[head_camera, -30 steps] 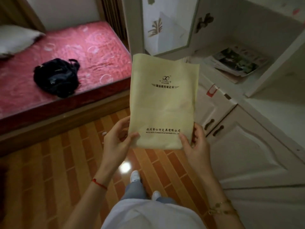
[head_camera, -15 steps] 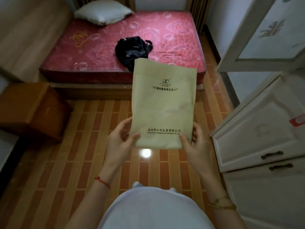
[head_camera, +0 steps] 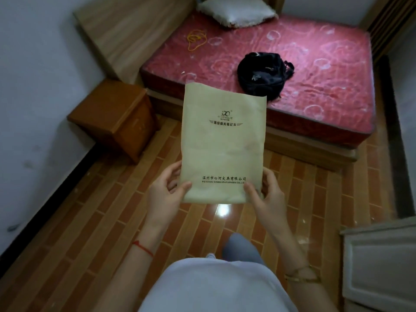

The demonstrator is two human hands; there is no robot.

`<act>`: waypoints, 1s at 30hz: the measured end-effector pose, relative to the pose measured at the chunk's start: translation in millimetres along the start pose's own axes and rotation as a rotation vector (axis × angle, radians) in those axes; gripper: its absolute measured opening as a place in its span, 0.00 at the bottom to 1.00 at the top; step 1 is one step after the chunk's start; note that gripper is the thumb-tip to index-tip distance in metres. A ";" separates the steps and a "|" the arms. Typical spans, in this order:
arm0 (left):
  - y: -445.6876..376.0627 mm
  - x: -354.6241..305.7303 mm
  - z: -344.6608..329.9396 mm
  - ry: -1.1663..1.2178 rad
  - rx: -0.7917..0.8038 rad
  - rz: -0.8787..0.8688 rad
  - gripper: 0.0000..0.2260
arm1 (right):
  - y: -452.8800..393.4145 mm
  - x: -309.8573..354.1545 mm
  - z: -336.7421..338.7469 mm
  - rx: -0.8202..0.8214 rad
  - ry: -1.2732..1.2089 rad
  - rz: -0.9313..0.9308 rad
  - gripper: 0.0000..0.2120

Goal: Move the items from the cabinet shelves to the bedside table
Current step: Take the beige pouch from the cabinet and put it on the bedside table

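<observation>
Holding a flat beige pouch (head_camera: 221, 147) upright by its bottom corners, the left hand (head_camera: 165, 194) and right hand (head_camera: 269, 197) each have a grip clamped on it, thumb in front and fingers behind. It hangs in the air over the tiled floor (head_camera: 108, 221), well apart from anything it could rest on. Whether anything is inside it cannot be told; it looks thin and limp, so it will likely sag if gripped by one corner only. The step in hand is carrying it over to the wooden bedside counter (head_camera: 112, 115), which stands ahead and to the left against the wall, just beside the bed (head_camera: 315, 70). To do that well, keep both corners pinched and lay the pouch down flat on the bare top. Farther off, a black bag (head_camera: 262, 75) lies shut on the mattress, contents hidden, with a pillow (head_camera: 234, 12) beyond.
</observation>
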State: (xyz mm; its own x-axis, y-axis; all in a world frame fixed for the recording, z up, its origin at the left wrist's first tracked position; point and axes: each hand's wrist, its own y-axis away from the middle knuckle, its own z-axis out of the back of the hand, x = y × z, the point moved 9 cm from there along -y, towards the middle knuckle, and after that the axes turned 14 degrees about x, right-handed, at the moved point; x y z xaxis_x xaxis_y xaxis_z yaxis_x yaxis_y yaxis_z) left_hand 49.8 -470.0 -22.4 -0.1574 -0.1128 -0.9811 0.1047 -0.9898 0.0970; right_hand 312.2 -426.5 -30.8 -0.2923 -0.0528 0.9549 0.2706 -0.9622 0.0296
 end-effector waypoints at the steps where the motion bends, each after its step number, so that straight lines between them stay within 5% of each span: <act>1: -5.1 2.5 6.8 0.006 -0.017 0.009 0.23 | -10.7 1.7 -5.3 0.010 0.012 0.004 0.18; 17: -193.6 39.1 152.5 0.064 -0.436 0.073 0.24 | -331.0 37.6 -125.4 0.424 0.093 0.127 0.18; 30: -304.1 80.4 308.9 0.129 -0.832 0.175 0.24 | -557.8 84.1 -318.1 0.812 0.195 0.237 0.17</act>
State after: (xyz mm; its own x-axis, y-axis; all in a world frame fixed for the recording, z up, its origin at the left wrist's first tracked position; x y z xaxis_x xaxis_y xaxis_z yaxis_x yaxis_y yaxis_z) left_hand -298.1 -205.2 -78.9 0.0352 -0.1969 -0.9798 0.8111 -0.5671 0.1431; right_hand -155.1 20.8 -61.0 -0.2776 -0.3440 0.8970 0.8933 -0.4360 0.1092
